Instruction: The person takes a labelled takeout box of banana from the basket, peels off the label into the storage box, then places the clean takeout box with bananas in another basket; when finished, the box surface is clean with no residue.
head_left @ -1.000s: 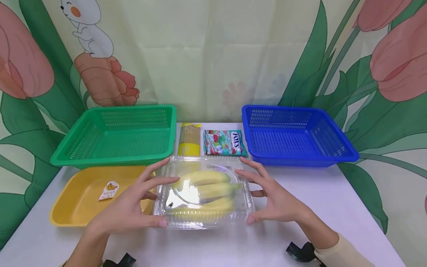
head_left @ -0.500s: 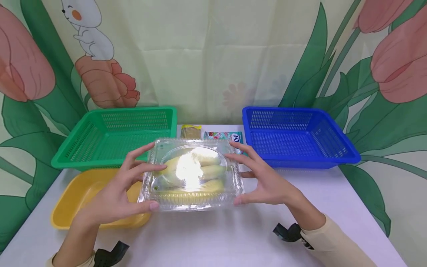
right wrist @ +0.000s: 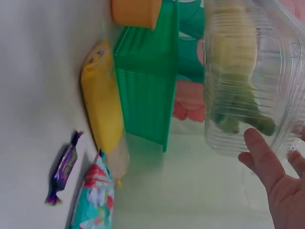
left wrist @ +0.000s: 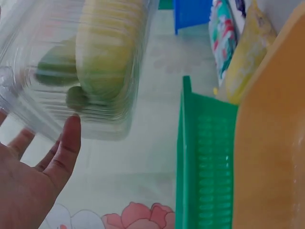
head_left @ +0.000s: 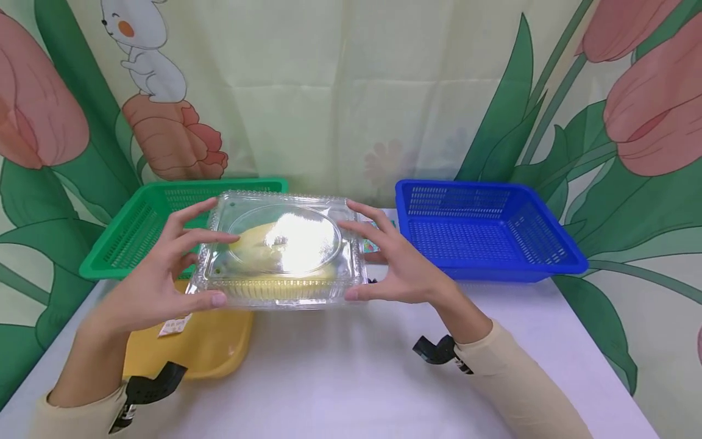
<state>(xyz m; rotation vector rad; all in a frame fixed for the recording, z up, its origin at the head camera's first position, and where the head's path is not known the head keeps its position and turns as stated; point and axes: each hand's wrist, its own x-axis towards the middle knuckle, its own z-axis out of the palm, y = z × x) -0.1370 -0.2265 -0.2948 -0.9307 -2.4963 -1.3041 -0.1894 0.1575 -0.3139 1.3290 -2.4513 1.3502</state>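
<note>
A clear plastic clamshell box (head_left: 274, 292) with bananas (head_left: 252, 244) inside hangs raised above the table in the head view, its lid down and glare across the top. My left hand (head_left: 145, 277) grips its left end, thumb at the near side and fingers over the lid. At the right end my right hand (head_left: 403, 268) holds it the same way. The left wrist view has the box (left wrist: 102, 117) at upper left, the left hand (left wrist: 35, 176) beneath its edge. In the right wrist view, green banana ends show near the right hand's fingers (right wrist: 259, 148).
Behind the box stands a green basket (head_left: 104, 250), with a blue basket (head_left: 493, 271) to the right. Below it sits a yellow basin (head_left: 219, 360) holding a small label (head_left: 174, 326). A yellow packet (right wrist: 102, 105), a teal candy bag (right wrist: 95, 198) and a purple-wrapped candy (right wrist: 64, 169) lie on the table.
Both hands have lifted the box of bananas and carried it left and away, toward the green basket. It now covers the yellow packet and much of the candy bag in the head view.
</note>
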